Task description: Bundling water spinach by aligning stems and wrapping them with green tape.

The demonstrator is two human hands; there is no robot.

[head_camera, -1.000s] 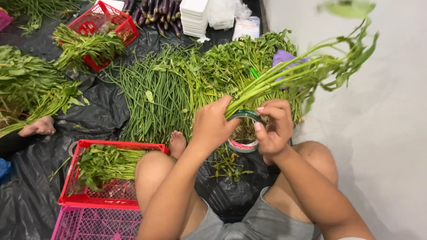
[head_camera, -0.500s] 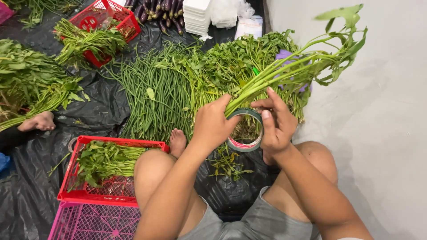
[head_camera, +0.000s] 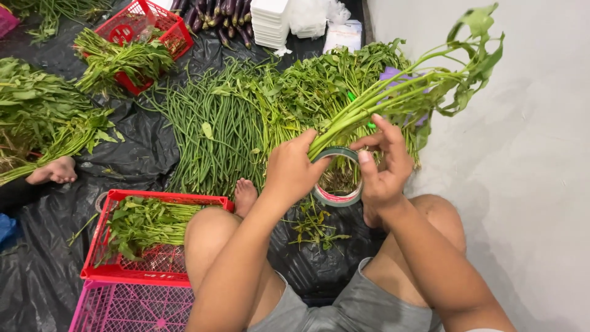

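Left hand (head_camera: 294,169) clenches the bunch of greens (head_camera: 393,101); right hand (head_camera: 384,169) grips the tape roll (head_camera: 337,178). Loose stems could slip free if the grip slackens.

You have two hands up: your left hand (head_camera: 295,172) and your right hand (head_camera: 384,166). Between them sits one roll of tape (head_camera: 337,197) and one bunch of greens (head_camera: 405,92). Count two red crates (head_camera: 101,270) (head_camera: 147,18), one pink crate (head_camera: 132,307), one stack of white trays (head_camera: 270,21), and one pile of long beans (head_camera: 215,129).
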